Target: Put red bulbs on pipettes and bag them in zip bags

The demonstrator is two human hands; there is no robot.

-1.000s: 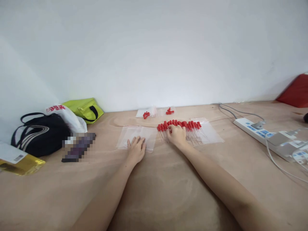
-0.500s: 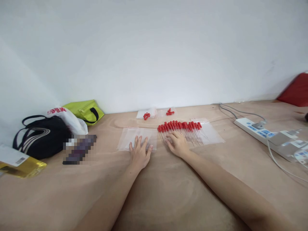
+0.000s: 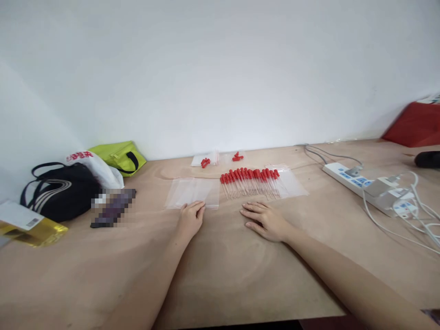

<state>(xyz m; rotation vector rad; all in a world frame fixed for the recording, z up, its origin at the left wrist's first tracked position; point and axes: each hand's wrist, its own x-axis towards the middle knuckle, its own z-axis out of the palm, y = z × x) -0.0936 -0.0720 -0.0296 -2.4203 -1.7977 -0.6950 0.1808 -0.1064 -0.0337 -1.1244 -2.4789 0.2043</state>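
In the head view, best to steady the clear bags [image 3: 194,190] by the near edge with the left hand [image 3: 190,220], fingers bunched there, cannot tell whether grasping or merely touching, and to lift the red-topped droppers [image 3: 250,175] singly with the right hand [image 3: 270,222], released and spread on the worktop [image 3: 223,266] just short of that row, so as not to roll neighbours out of line. Beyond, brown wood up to a pale wall [image 3: 220,78], with black bag [image 3: 62,190] at left, power strip [image 3: 338,173] at right.

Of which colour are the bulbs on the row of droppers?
The bulbs are red; the head view shows this.
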